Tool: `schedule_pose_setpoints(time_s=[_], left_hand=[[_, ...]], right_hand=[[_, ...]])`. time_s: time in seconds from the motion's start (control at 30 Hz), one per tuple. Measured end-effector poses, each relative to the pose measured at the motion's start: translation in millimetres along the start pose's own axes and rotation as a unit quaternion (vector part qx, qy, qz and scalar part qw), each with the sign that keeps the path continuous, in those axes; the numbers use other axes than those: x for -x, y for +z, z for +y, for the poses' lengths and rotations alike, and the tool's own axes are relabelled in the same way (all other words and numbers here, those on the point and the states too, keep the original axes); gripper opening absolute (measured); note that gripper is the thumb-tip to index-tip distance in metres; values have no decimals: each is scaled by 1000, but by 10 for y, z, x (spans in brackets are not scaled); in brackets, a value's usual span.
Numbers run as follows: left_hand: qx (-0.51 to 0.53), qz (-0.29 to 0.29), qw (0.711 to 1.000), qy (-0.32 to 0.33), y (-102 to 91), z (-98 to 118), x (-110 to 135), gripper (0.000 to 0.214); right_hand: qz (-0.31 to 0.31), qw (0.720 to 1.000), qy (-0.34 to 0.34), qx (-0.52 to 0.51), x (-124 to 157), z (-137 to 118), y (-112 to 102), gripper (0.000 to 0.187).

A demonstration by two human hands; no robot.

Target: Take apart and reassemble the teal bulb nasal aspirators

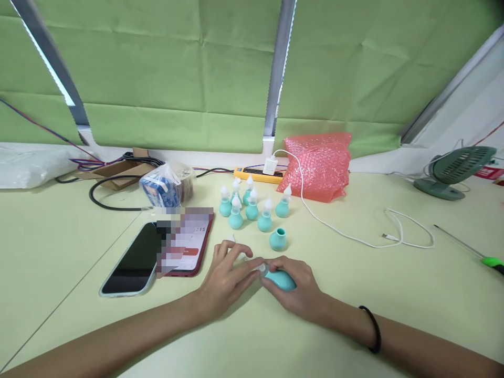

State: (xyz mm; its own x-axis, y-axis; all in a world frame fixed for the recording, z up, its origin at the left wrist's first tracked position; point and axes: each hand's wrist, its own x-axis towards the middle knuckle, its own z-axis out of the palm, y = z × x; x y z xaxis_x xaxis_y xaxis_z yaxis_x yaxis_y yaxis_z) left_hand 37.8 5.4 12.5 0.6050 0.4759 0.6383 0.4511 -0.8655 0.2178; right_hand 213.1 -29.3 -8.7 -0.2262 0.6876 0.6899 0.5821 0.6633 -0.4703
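My right hand is closed round a teal rubber bulb lying on its side on the pale green table. My left hand pinches the clear tip at the bulb's neck, fingers curled. A small white piece lies just beyond my left fingers. Behind the hands stands one teal bulb without a tip. Further back is a cluster of several teal bulbs with clear tips, all upright.
Two phones lie left of my hands. At the back are a bagged blue-and-white packet, a cardboard box, a yellow power strip, pink bubble wrap and a white cable. A fan and a green-handled screwdriver are at the right.
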Motion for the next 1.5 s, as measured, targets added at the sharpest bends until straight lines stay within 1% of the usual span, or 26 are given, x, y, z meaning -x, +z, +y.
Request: schedule_pose_setpoints(time_s=[0.1,0.27,0.4,0.57,0.63,0.73,0.83,0.93,1.0,1.1,1.13,1.2,1.27,1.37,1.43,1.5], left_hand=[[-29,-1,1000,12,-14,-3,-16,18],[-95,0,995,26,31,14,15,18],[-137,-17,988,68,79,8,60,15],[-134,26,981,138,97,6,77,10],[-128,34,980,152,104,-3,79,9],[-114,21,983,146,119,-32,82,7],[-88,-19,987,134,131,-64,75,5],[-67,-55,989,119,123,-76,56,9],[-39,-52,992,107,100,-71,43,10],[43,-29,996,73,47,-61,31,5],[69,-24,996,56,30,-59,28,8],[96,-35,994,28,2,-60,19,14],[99,-65,993,20,-17,-70,3,15],[79,-110,990,41,-38,-101,-33,13],[41,-122,990,63,-51,-121,-53,13],[-7,-122,989,82,-65,-125,-64,13]], right_hand=[[-3,1000,-3,4,11,-5,5,14],[-32,998,31,-35,0,-29,-5,11],[-36,995,56,-69,-30,-48,-21,10],[-33,987,123,-96,-61,-76,-19,6],[-33,984,140,-102,-63,-86,-16,5],[-29,984,145,-103,-58,-91,-12,5],[-22,985,141,-97,-51,-84,-6,6],[-21,988,131,-84,-44,-73,1,6],[-25,989,124,-71,-36,-68,4,6],[-36,991,113,-56,-24,-64,3,6],[-41,992,104,-51,-20,-62,1,7],[-48,994,86,-39,-14,-57,-4,8],[-51,996,75,-25,-11,-48,-7,8],[-55,996,73,-16,-14,-33,-4,8],[-62,995,76,-10,-22,-28,-1,8],[-69,995,76,-1,-30,-30,2,8]])
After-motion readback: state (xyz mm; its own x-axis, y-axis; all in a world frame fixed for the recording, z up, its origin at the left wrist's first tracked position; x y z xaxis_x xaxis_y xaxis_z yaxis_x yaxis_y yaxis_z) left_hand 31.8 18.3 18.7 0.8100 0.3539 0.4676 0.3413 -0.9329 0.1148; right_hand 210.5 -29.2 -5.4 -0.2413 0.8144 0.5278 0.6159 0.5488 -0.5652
